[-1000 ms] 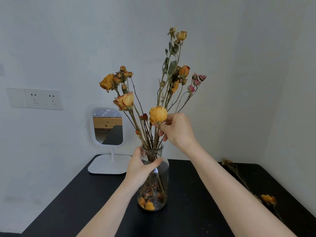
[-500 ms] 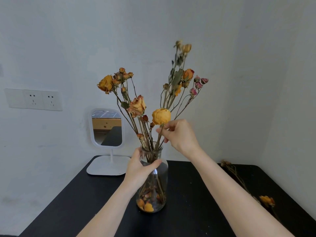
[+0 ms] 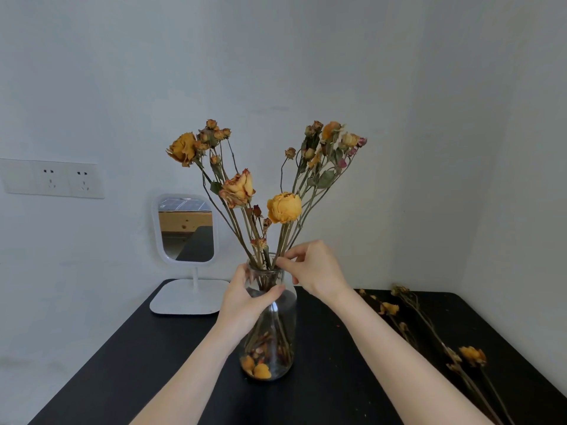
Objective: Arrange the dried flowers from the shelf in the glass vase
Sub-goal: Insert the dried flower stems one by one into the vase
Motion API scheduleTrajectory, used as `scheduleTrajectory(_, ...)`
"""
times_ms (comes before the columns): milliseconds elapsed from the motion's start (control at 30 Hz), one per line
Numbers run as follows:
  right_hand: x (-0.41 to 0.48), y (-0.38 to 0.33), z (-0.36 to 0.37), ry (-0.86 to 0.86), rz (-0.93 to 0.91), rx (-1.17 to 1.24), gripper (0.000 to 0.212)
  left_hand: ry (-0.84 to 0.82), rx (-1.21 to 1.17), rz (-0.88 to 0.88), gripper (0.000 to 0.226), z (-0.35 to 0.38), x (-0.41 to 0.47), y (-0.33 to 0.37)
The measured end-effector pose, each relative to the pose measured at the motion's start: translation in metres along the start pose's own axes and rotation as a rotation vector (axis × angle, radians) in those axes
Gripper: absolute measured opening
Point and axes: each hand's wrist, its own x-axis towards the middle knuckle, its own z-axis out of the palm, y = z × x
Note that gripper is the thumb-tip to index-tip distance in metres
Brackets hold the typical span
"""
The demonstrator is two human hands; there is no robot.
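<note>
1 vase [image 3: 287, 314], 1 mirror [image 3: 187, 228], 1 tbl [image 3: 122, 363]

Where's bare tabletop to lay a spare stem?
Bare: the table at near left, between the mirror base and the vase. Crowded: the right side, where loose stems lie.
</note>
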Motion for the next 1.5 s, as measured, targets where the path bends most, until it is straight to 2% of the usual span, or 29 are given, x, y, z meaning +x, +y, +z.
scheduleTrajectory(233, -0.001, 0.004, 0.005, 0.030, 0.021, 0.059, 0.021, 0.018, 0.008, -0.010, 0.053, 0.000, 0.001, -0.001)
scheduleTrajectory(533, -0.002, -0.001, 0.007, 0.181, -0.005, 0.188, 0.018, 0.009, -0.001, -0.011, 0.054, 0.000, 0.001, -0.001)
scheduleTrajectory(767, -0.011, 0.002, 0.011, 0.172, 0.039, 0.470, 0.005, 0.017, 0.011, 0.015, 0.049, 0.000, 0.000, -0.001)
scheduleTrajectory(833, -0.012, 0.002, 0.014, 0.193, 0.037, 0.505, 0.010, 0.019, 0.013, 0.018, 0.052, 0.000, 0.000, -0.001)
scheduleTrajectory(1067, -0.008, 0.007, 0.011, 0.149, 0.060, 0.402, 0.010, 0.020, 0.003, 0.004, 0.056, -0.001, -0.001, -0.001)
scheduleTrajectory(1167, -0.010, 0.008, 0.012, 0.147, 0.072, 0.379, 0.004, 0.017, 0.006, 0.001, 0.051, 0.000, -0.001, 0.001)
scheduleTrajectory(1300, -0.009, 0.009, 0.011, 0.133, 0.076, 0.323, 0.016, -0.007, 0.021, -0.005, 0.046, -0.001, -0.002, 0.004)
scheduleTrajectory(1500, -0.008, 0.009, 0.010, 0.124, 0.082, 0.269, 0.019, -0.007, 0.023, -0.006, 0.049, -0.002, -0.003, 0.005)
